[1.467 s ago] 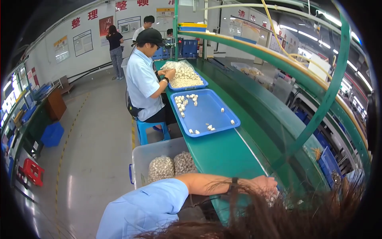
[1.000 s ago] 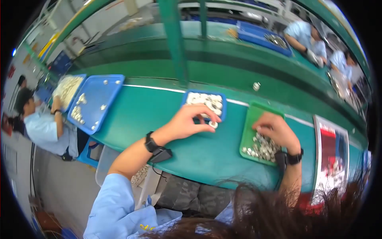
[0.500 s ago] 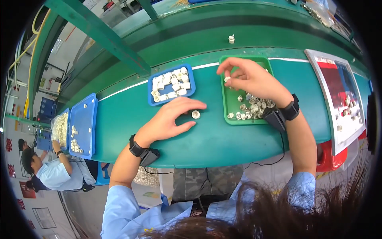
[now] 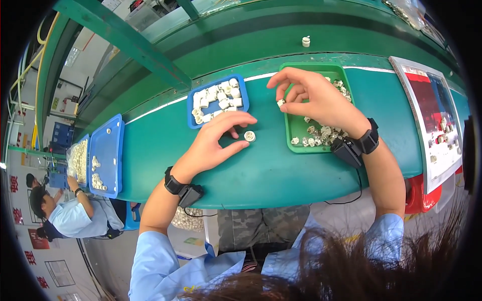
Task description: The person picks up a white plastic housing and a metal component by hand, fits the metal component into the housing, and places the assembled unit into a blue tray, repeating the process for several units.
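Note:
My left hand [image 4: 213,143] rests on the green tabletop, its thumb and fingers apart with nothing between them. Just beyond its thumb tip stands a small round white housing [image 4: 250,136], open side up. Between the thumb and fingers of my right hand [image 4: 319,100] is a small white part [image 4: 281,103], held over the left rim of a green tray [image 4: 296,149]. Small white parts with metal bits [image 4: 324,134] lie in that tray, some hidden under my hand. A blue tray [image 4: 191,113] behind my left hand holds several white cylindrical housings [image 4: 221,95].
Another blue tray [image 4: 119,150] with small white pieces lies far left, beside a bag of white parts [image 4: 78,158]. A framed board [image 4: 427,150] with loose parts sits at right. One white piece [image 4: 306,41] stands on the back ledge. A co-worker [image 4: 75,215] sits at left.
My right hand has shifted slightly left, carrying the small white part out over the green tray's left rim. My left hand stays near the round housing. The whole view has moved a little.

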{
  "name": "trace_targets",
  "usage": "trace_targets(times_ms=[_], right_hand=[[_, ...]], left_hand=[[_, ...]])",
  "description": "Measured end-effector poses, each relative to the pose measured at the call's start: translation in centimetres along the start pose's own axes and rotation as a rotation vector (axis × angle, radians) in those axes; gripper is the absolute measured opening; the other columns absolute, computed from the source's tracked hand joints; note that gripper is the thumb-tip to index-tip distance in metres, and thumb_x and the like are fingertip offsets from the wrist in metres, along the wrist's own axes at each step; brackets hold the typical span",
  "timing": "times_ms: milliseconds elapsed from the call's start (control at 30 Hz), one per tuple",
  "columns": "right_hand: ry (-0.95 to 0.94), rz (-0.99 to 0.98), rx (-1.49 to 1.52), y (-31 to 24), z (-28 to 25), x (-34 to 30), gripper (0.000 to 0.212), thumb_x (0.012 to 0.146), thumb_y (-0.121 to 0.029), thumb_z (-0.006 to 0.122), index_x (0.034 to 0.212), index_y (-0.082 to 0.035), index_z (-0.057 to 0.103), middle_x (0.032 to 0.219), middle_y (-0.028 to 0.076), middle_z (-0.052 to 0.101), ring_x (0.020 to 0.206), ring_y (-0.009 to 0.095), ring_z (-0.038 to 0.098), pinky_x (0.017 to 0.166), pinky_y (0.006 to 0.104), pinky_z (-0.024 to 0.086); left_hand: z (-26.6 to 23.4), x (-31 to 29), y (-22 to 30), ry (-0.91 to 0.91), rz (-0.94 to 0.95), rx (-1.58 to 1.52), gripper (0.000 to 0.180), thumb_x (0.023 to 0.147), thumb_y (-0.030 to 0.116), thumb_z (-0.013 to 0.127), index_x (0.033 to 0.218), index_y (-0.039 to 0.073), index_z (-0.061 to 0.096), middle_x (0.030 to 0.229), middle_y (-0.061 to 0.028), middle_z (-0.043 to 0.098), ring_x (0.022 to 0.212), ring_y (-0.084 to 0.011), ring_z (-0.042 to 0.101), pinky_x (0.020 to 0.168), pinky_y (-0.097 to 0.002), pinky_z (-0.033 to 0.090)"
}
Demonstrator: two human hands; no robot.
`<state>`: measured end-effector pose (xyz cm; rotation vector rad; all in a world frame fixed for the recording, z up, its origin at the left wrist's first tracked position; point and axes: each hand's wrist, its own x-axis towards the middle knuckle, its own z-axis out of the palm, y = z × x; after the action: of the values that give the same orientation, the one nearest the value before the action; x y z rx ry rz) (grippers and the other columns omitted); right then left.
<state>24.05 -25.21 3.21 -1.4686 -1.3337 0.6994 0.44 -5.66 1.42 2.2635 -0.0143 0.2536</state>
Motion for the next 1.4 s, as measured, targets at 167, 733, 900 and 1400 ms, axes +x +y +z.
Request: trace_targets(times_ms=[167,733,900,1400], right_hand=[[-0.018,-0.382,-0.17,-2.1,3.9,-0.7,0.041,0.087,0.004,0.075,0.126,-0.006,0.068,0.102,0.006,0.071,0.082,0.014,0.07,0.069,0.0292,0.058],[0.013,-0.257,-0.076,-2.3,5.4,-1.2,0.025,0.088,0.002,0.08,0.111,-0.005,0.075,0.1,0.006,0.075,0.086,0.018,0.073,0.07,0.03,0.059],[-0.002,-0.206,-0.043,-2.0,5.4,-1.2,0.016,0.088,0.002,0.08,0.102,-0.004,0.077,0.096,0.006,0.075,0.083,0.016,0.072,0.069,0.0287,0.057],[0.0,-0.222,-0.04,-2.0,5.8,-1.3,0.013,0.089,0.002,0.079,0.101,-0.003,0.079,0.097,0.007,0.076,0.087,0.017,0.073,0.071,0.0298,0.057]], left_hand=[[1.1,-1.1,-0.4,0.093,-0.041,-0.379,0.036,0.091,-0.001,0.081,0.123,0.001,0.064,0.111,-0.0077,0.072,0.095,-0.0172,0.071,0.077,-0.0313,0.059],[0.8,-1.5,0.4,0.075,-0.168,-0.86,0.031,0.098,-0.003,0.075,0.127,-0.002,0.065,0.116,-0.0111,0.072,0.101,-0.0156,0.071,0.079,-0.0294,0.062],[0.9,-1.5,0.2,0.057,-0.179,-0.901,0.028,0.096,-0.004,0.077,0.122,-0.003,0.067,0.117,-0.0119,0.071,0.102,-0.0163,0.071,0.084,-0.0311,0.063],[1.1,-1.0,-0.4,0.107,-0.168,-0.878,0.025,0.088,-0.008,0.08,0.108,0.001,0.068,0.118,-0.0109,0.065,0.108,-0.0187,0.068,0.093,-0.0331,0.06]])
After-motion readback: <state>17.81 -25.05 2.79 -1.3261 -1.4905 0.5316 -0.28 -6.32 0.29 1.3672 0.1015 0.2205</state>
